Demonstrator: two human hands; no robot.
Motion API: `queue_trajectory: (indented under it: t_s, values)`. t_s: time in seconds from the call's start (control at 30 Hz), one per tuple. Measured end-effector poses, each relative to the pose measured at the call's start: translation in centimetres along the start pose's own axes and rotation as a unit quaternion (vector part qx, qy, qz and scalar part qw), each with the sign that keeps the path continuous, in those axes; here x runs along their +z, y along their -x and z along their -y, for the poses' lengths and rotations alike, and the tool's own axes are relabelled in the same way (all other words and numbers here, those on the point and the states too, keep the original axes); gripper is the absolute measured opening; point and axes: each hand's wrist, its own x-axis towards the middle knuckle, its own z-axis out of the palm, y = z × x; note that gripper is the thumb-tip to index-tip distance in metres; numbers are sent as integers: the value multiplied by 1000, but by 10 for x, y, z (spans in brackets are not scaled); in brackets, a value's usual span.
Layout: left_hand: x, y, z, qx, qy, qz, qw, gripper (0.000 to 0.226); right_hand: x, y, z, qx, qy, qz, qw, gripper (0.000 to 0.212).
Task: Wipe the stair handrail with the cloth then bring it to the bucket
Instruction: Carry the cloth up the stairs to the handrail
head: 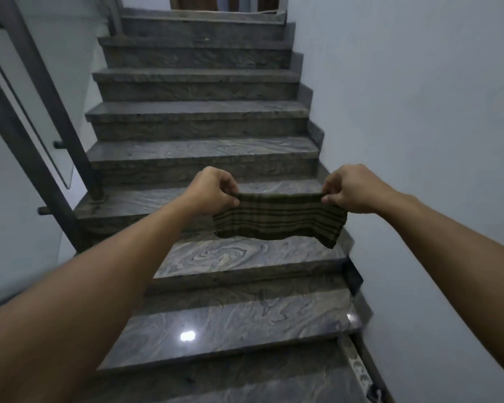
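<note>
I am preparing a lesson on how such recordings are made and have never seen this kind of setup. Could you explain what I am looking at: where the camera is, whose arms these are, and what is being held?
There is no machine here. The single picture comes from a wide-angle camera worn on a person's head, looking forward and down, so the two bare arms reaching in from the bottom are that person's own.

The left hand and the right hand each pinch a top corner of a dark striped cloth, stretching it flat in the air between them. It touches nothing else.

Ahead, grey marbled stairs climb toward a landing. A plain wall runs along the right. On the left stands the metal handrail with a glass panel, which is what the cloth is meant to wipe. No bucket is visible in this view.
</note>
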Motion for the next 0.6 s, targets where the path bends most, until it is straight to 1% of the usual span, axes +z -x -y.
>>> queue_trajectory:
  t_s: [0.17,0.3,0.43,0.6]
  values:
    - [-55,-51,-14,-43,14,-27,999,15,-47,-88,13,-52,2,7,999,16]
    - [-110,-77,-15,-64,30,-61,996,11,-75,-150,43,-79,-34,8,996,13]
    - [-168,-110,0,-73,25,-83,994,12,-97,-212,84,-110,-32,15,993,10]
    - [-248,-163,30,-61,-15,-133,989,13,-124,-297,146,-121,-26,5,992,14]
